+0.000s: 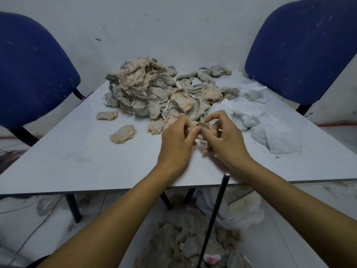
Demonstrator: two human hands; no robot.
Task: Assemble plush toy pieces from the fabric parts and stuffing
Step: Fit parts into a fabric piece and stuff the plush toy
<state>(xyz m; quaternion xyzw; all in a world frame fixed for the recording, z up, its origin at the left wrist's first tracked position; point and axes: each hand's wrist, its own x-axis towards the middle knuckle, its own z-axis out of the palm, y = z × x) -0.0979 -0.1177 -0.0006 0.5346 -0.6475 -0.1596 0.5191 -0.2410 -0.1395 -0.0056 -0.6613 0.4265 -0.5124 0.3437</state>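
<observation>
At centre frame, the left hand (177, 136) and right hand (225, 138) both pinch one small fabric piece (201, 127) between their fingertips, just above the table (77, 155). Its long axis cannot be made out. The fabric pile (154, 89) lies directly beyond both hands, about equally near to each. Two loose pieces (123, 134) lie left of the hands. White stuffing (270, 132) lies at right. Two blue chairs (32, 74) flank the table.

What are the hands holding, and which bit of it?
Both hands, left hand and right hand, pinch a small beige fabric piece between them, at its frayed edges.
</observation>
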